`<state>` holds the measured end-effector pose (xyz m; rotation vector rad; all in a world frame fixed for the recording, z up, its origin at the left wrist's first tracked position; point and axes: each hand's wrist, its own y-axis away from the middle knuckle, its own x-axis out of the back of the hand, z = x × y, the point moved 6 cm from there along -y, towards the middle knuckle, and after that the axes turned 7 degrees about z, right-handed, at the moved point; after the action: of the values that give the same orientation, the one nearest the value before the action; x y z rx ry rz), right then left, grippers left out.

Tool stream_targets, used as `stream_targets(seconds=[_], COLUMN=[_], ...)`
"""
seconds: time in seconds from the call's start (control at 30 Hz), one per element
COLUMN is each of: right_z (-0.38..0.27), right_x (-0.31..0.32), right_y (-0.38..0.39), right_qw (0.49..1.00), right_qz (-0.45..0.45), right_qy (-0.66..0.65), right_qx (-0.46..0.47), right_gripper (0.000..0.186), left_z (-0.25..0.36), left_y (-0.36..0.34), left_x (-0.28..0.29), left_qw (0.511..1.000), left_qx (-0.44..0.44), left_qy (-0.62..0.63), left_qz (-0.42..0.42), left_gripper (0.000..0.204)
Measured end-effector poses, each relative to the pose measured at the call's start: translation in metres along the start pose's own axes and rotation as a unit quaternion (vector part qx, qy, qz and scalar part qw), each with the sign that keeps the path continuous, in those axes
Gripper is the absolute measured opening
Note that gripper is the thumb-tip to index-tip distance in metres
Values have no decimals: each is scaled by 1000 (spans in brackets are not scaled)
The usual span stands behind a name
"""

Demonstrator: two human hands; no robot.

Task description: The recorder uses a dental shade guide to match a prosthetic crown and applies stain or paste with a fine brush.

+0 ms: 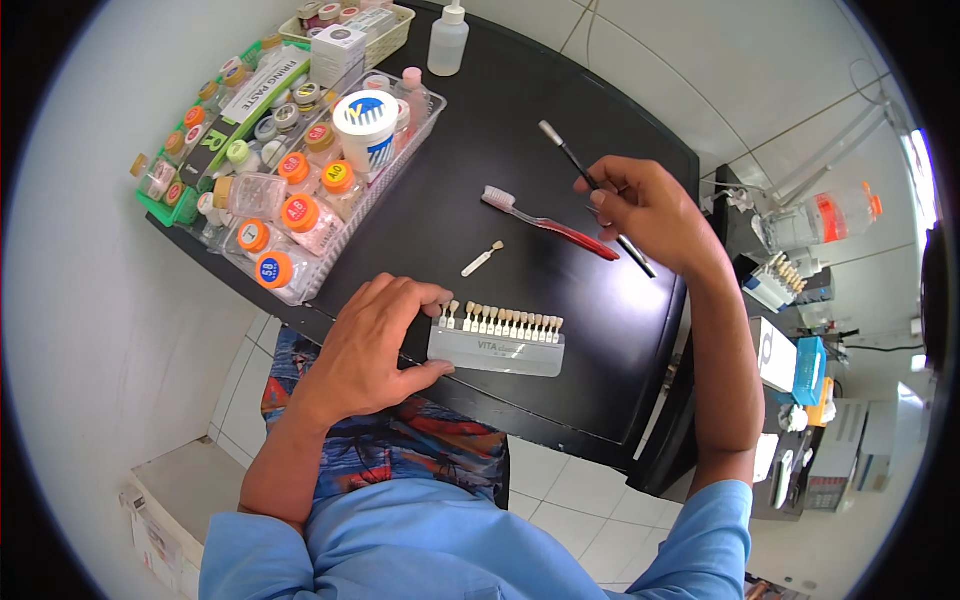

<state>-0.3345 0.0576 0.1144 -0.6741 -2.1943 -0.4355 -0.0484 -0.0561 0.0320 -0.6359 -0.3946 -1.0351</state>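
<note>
Pinching the near left end of a clear holder [497, 352] lined with small tooth-shaped tabs, the left hand [375, 345] lies palm down on the black table [590, 330], thumb against the holder's front edge and fingertips curled over its back corner. Its forearm comes up from the lower edge at a slant, the sleeve blue. The holder sits flat near the table's front edge.

The right hand [648, 212] is raised above the far right part of the table, fingers closed around a thin black brush [590, 185] held like a pen, its pale tip pointing up and away. The right forearm runs straight down along the table's right side.

Just left of that hand lies a red toothbrush [548, 223], and nearer the holder one loose tab [482, 259] rests alone. At the far left, a clear tray [330, 240] holds small jars with orange lids, with a white squeeze bottle [448, 40] beyond it.
</note>
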Motion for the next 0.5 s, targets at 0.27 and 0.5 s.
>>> stream_targets(seconds=[0.27,0.5], right_z=[51,42], right_x=[6,-21], right_y=[-25,-22], right_qw=[993,990], right_qz=[76,37], right_qy=[86,130], right_qx=[-11,-29], right_gripper=[24,22], left_z=[-1,0], left_y=[-1,-2], left_x=[-2,-1], left_qw=[1000,1000], left_qx=[-3,-15], left_qy=[6,-5], left_qz=[1,9], left_gripper=[66,71])
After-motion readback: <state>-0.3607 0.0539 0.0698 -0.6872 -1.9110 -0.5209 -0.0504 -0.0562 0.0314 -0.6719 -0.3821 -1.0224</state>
